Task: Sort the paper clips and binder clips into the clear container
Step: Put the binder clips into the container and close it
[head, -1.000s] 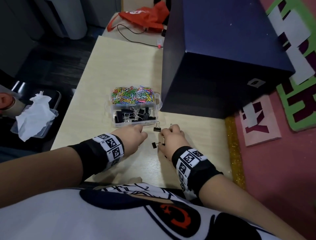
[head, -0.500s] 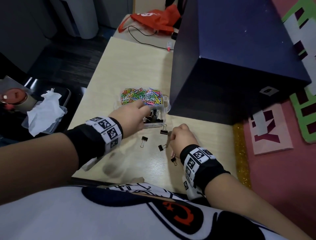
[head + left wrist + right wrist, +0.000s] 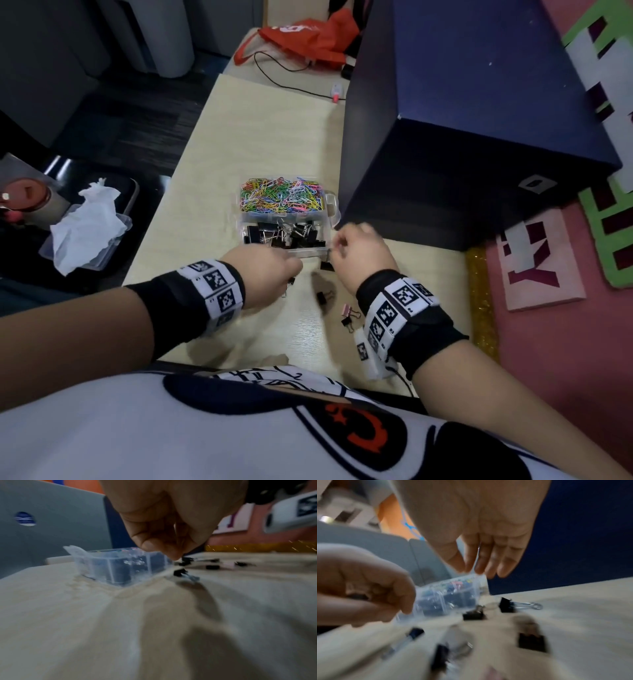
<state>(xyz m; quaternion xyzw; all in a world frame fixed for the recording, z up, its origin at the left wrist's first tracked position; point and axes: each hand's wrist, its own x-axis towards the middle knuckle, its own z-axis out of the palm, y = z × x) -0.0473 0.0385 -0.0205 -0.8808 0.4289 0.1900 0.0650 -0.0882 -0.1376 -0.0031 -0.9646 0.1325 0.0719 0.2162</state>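
The clear container (image 3: pixel 330 205) stands mid-table; its far compartment holds coloured paper clips (image 3: pixel 281 198), its near one black binder clips (image 3: pixel 286 236). My left hand (image 3: pixel 274 270) hovers low just in front of it, fingers curled round a black binder clip (image 3: pixel 291 281). My right hand (image 3: pixel 356 250) is raised at the container's near right corner, thumb and forefinger pinching something thin, apparently a metal clip (image 3: pixel 329 254); blur hides its shape. Loose binder clips lie between my wrists: black ones (image 3: pixel 322 298) (image 3: pixel 347 323) (image 3: pixel 327 266) and a pink one (image 3: pixel 347 310).
A big dark blue box (image 3: pixel 462 137) fills the table right of the container. An orange bag (image 3: pixel 308 37) and a cable (image 3: pixel 284 77) lie at the far end. Left of the table, a plastic tray (image 3: pixel 125 219) holds a tissue. A pink mat (image 3: pixel 548 342) lies right.
My left hand went over the container's near compartment, then came back down to a clip on the table. My right hand rose from the table toward the container's corner.
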